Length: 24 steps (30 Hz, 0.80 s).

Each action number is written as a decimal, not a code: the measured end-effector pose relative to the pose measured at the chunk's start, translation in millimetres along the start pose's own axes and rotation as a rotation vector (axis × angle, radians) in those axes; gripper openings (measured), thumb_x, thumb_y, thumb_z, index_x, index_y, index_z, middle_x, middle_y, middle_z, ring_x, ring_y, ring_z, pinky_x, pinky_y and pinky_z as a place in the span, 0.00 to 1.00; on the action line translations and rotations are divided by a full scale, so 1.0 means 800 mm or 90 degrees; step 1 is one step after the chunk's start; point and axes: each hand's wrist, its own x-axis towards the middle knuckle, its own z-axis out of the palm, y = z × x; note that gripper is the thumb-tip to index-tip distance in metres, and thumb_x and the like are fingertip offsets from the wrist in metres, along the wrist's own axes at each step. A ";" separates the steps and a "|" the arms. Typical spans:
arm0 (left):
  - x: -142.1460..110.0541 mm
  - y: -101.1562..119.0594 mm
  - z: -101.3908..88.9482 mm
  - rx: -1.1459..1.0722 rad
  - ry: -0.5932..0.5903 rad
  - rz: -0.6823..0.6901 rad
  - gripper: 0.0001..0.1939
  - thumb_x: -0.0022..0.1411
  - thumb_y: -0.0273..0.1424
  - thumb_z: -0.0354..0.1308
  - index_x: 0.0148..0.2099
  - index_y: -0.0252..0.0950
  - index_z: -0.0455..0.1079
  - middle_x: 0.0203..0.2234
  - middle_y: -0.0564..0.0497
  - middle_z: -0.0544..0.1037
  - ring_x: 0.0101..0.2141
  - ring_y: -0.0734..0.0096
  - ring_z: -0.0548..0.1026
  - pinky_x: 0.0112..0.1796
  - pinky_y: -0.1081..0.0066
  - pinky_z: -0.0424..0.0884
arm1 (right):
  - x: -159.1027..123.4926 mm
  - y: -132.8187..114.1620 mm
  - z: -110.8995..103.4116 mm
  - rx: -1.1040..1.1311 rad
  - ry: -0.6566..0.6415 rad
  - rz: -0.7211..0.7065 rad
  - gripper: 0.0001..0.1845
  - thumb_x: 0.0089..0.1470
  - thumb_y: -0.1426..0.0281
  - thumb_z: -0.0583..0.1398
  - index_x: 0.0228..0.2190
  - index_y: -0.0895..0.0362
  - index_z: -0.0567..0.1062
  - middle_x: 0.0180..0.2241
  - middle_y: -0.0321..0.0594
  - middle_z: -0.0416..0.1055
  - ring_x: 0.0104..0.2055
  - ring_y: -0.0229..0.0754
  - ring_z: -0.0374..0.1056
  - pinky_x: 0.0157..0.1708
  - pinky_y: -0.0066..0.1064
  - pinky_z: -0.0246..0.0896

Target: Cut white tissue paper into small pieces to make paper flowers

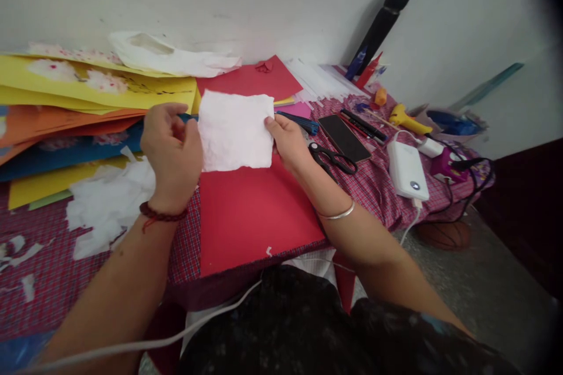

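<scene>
A white square of tissue paper with uneven edges is raised over a red sheet of card on the table. My right hand pinches its right edge, thumb in front and fingers partly hidden behind. Beside the tissue's left edge is my left hand, fingers loosely curled with a gap between thumb and forefinger; whether the thumb touches the tissue I cannot tell. A heap of torn white tissue lies left of my left wrist. Black-handled scissors rest just right of my right hand.
Stacked coloured sheets fill the back left, a white tissue roll or strip on top. To the right lie a phone, black pens, a white power bank and a yellow glue gun. A cable crosses my lap.
</scene>
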 end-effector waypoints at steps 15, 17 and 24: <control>-0.036 0.032 0.026 -0.362 -0.360 -0.400 0.06 0.59 0.30 0.61 0.31 0.35 0.68 0.23 0.53 0.77 0.23 0.76 0.76 0.29 0.75 0.76 | -0.020 -0.008 0.010 0.100 -0.226 0.054 0.13 0.54 0.61 0.65 0.29 0.55 0.68 0.21 0.27 0.64 0.21 0.30 0.59 0.22 0.24 0.56; -0.035 0.033 0.025 -0.382 -0.362 -0.424 0.08 0.60 0.32 0.61 0.31 0.34 0.69 0.23 0.52 0.77 0.23 0.75 0.76 0.28 0.75 0.76 | -0.021 -0.008 0.011 0.104 -0.229 0.031 0.14 0.51 0.62 0.67 0.29 0.55 0.69 0.22 0.26 0.64 0.21 0.30 0.58 0.23 0.23 0.56; -0.036 0.032 0.025 -0.338 -0.363 -0.405 0.07 0.55 0.30 0.61 0.26 0.35 0.68 0.18 0.53 0.75 0.18 0.77 0.72 0.22 0.77 0.69 | -0.024 -0.007 0.013 0.092 -0.261 0.008 0.18 0.50 0.58 0.68 0.29 0.55 0.68 0.22 0.27 0.65 0.22 0.30 0.59 0.23 0.23 0.57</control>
